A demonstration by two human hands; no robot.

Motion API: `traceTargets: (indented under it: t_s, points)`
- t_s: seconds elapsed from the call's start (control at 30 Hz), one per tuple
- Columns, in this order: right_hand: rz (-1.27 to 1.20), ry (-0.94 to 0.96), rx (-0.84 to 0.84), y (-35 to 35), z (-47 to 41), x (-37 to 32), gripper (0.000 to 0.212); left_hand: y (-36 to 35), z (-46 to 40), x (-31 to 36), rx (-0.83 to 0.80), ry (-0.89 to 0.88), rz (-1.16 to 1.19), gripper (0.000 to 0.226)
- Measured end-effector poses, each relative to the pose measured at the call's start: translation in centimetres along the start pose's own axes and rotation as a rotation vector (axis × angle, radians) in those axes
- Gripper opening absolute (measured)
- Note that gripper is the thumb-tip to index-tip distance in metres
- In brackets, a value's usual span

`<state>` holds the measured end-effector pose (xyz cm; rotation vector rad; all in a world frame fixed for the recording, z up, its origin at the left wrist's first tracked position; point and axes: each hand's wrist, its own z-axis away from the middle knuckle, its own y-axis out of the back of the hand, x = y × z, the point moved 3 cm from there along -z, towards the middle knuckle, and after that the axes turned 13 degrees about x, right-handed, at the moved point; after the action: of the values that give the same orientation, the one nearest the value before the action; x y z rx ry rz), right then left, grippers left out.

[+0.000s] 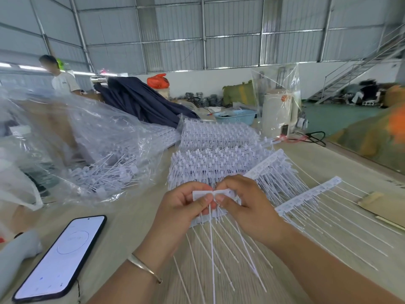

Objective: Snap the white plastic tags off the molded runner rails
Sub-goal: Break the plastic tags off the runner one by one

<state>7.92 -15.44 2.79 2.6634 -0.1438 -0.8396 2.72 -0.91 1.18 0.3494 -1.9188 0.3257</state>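
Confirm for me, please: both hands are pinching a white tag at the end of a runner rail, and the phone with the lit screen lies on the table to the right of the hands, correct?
Not quite. The phone lies on the table to the left of the hands, beside the left forearm, as the head view shows. The rest holds: the left hand and right hand both pinch a white tag at the end of a runner rail.

phone (60, 257) screen text too blurred to read, its bottom corner cut off, far workers blurred
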Motion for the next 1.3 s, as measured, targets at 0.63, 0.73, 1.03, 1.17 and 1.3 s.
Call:
traceTargets:
  t_s: [0.63,0.73,1.03,1.17,1.3]
  points:
    - [0.37,0.026,0.195,0.1,0.3,-0.7,0.016,-2.4,1.8,1.6,0.308,-0.416,-0.626,0.017]
    - [-0.121,-0.174,-0.037,1.2,-0.5,-0.1,0.013,-1.5,0.9,2.4,0.162,-0.287,-0.484,0.016]
    - [-0.243,-0.178,-0.015,1.4,-1.0,-0.2,0.014,-0.1,-0.6,0.8,0.002,0.233,0.127,0.014]
    - [-0.131,-0.183,0.29,4.0,-1.8,0.9,0.018,5.1,-2.7,-0.2,0.393,0.309,0.251,0.017]
    - [0.02,0.021,0.129,1.8,-1.7,-0.3,0.012,3.4,-2.1,-0.1,0.22,0.23,0.067,0.02]
